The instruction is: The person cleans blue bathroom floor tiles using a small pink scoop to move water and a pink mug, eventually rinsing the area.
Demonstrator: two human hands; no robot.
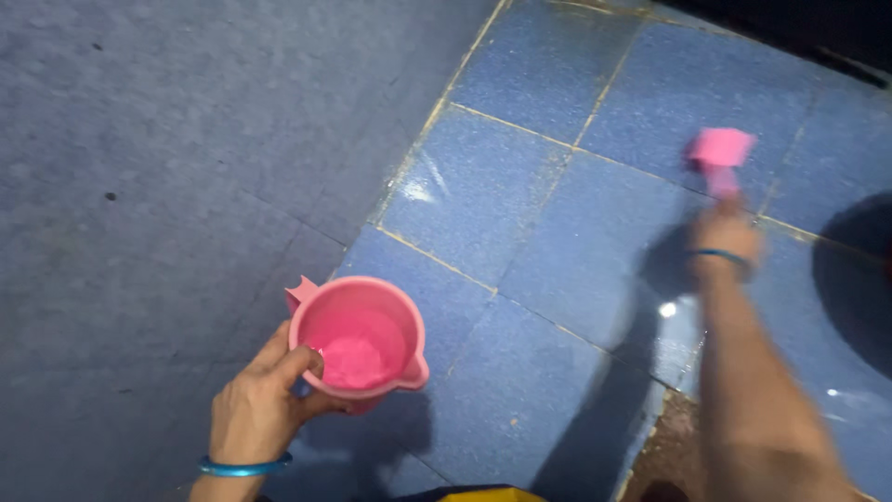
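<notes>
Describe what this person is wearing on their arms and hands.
Both arms are bare, with no sleeves or gloves in view. The left hand has a thin, shiny blue bangle round its wrist. The right hand, blurred, has a similar thin blue band at its wrist. No rings or watch can be made out.

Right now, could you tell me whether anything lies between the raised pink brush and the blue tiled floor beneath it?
Nothing visible does. The right hand holds the blurred pink brush over bare blue floor tiles; the pink plastic jug sits apart in the left hand.

Bare tiled floor — dark basin right
</notes>
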